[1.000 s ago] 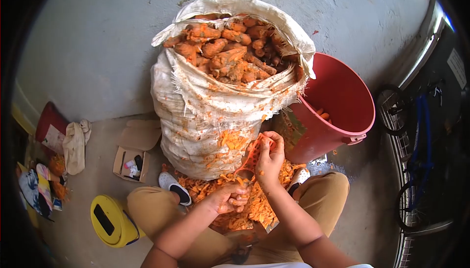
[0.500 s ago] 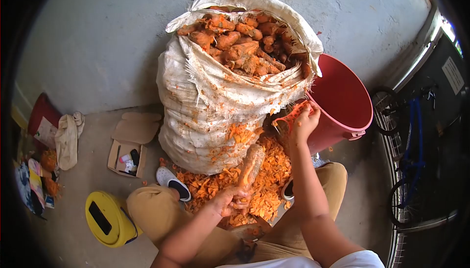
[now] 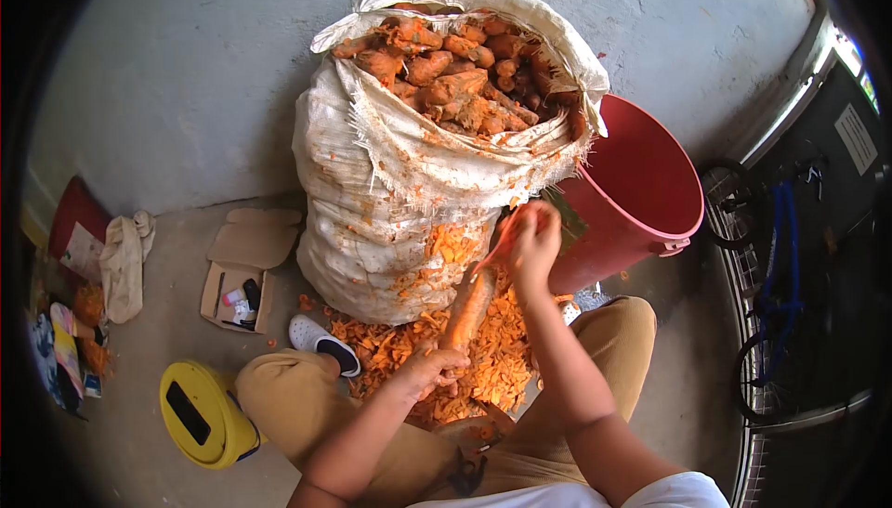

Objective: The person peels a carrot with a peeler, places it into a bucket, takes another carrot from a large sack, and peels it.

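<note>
My left hand [image 3: 433,369] is wrapped around the lower end of a large carrot [image 3: 469,311], which points up and slightly to the right. The carrot's lower part shows bright orange, while its upper part looks duller and browner. In my right hand [image 3: 535,240] is a red peeler [image 3: 503,242], its head at the carrot's upper end; whether the blade touches is hard to see. Beneath both hands lies a heap of orange peelings [image 3: 497,359]. Just beyond stands a white woven sack [image 3: 372,239], filled with unpeeled carrots [image 3: 455,90].
A red bucket [image 3: 613,234] stands right of the sack. On the left are an open cardboard box [image 3: 251,243] with small items and a yellow lidded bucket [image 3: 209,415] bearing a black phone-like object [image 3: 188,412]. A blue bicycle [image 3: 783,257] is at the far right.
My right hand has brought the peeler down and left, from beside the red bucket to the carrot's upper end. The carrot has turned, showing more bright orange. My left hand keeps its grip.
</note>
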### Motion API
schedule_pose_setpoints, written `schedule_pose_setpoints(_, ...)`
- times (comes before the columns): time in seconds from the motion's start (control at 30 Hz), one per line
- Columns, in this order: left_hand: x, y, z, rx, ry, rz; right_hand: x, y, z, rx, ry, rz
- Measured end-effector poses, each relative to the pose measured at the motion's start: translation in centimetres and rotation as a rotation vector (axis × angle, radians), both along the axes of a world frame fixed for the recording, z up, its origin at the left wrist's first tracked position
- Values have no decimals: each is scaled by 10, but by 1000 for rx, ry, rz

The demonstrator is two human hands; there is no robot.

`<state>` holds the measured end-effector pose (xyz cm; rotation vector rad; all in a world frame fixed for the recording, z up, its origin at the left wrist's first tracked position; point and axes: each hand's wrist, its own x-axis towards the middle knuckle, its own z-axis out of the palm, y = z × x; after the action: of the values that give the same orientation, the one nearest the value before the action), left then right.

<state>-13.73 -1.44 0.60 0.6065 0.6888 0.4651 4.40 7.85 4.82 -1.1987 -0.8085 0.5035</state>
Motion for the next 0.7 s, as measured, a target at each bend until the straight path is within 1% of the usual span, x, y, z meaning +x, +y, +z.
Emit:
schedule_pose_setpoints(0.03,2,-2,5,-27,5,-5,12,10,3,18,96,-6)
schedule_pose_setpoints(0.07,2,-4,8,-54,12,-8,22,17,4,75,-169,-168)
schedule_pose_setpoints(0.13,1,-4,8,-50,-39,-36,39,26,11,147,-9,-216)
schedule_pose_setpoints(0.17,0,-4,7,-47,-65,-48,39,24,8,137,30,-158)
schedule_pose_setpoints(0.23,1,-2,2,72,63,-27,16,0,32,115,109,-42)
schedule_pose_setpoints(0.27,3,-2,0,127,124,-16,-3,-18,39,17,79,67)
schedule_pose_setpoints(0.3,4,-3,0,152,159,-9,-19,-24,24,134,-285,17)
schedule_pose_setpoints(0.33,5,-4,1,179,196,-1,-26,-33,-4,39,-363,81)
schedule_pose_setpoints(0.37,7,-4,2,208,234,7,-45,-51,6,-8,-352,183)
schedule_pose_setpoints(0.4,8,-5,1,220,259,7,-56,-57,0,-5,-410,211)
schedule_pose_setpoints(0.47,9,-8,0,244,311,7,-55,-57,-1,-148,-411,172)
schedule_pose_setpoints(0.53,6,-9,2,322,363,-15,-40,-46,4,-164,-442,106)
schedule_pose_setpoints(0.57,5,-8,4,364,386,-25,-26,-26,-9,-56,-312,38)
schedule_pose_setpoints(0.6,5,-7,5,354,365,-38,-11,-12,2,-43,-122,7)
schedule_pose_setpoints(0.63,4,-7,5,343,344,-52,9,0,2,-25,-59,-28)
schedule_pose_setpoints(0.67,4,-8,6,332,323,-65,22,8,8,-85,-213,-189)
schedule_pose_setpoints(0.7,5,-10,6,338,357,-71,42,18,3,-62,-220,-246)
